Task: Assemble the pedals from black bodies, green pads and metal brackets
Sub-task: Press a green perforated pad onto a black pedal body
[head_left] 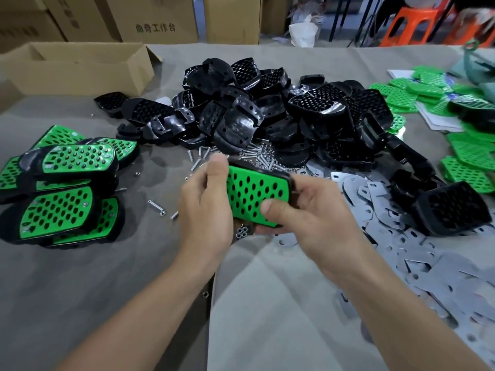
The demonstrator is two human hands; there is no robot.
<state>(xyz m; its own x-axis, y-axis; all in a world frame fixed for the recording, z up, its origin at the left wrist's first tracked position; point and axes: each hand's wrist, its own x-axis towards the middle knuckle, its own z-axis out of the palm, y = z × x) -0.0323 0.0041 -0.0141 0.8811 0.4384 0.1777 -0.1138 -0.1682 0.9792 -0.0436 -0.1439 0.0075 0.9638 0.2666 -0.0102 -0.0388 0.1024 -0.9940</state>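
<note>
Both hands hold one pedal (pixel 257 195) above the table's middle: a green perforated pad seated in a black body. My right hand (pixel 302 220) grips its lower right side, thumb pressed on the green pad. My left hand (pixel 206 207) curls round its left edge, fingertips blurred at the top. A big heap of black bodies (pixel 267 111) lies behind. Loose green pads (pixel 423 95) lie at the far right. Grey metal brackets (pixel 401 242) spread across the right side. Finished pedals (pixel 67 188) are stacked at the left.
Screws (pixel 251 156) and nuts (pixel 242 232) lie scattered just behind and under the held pedal. An open cardboard box (pixel 77 65) stands at the back left, with larger cartons behind it. An orange stool (pixel 412 25) stands past the table's far edge.
</note>
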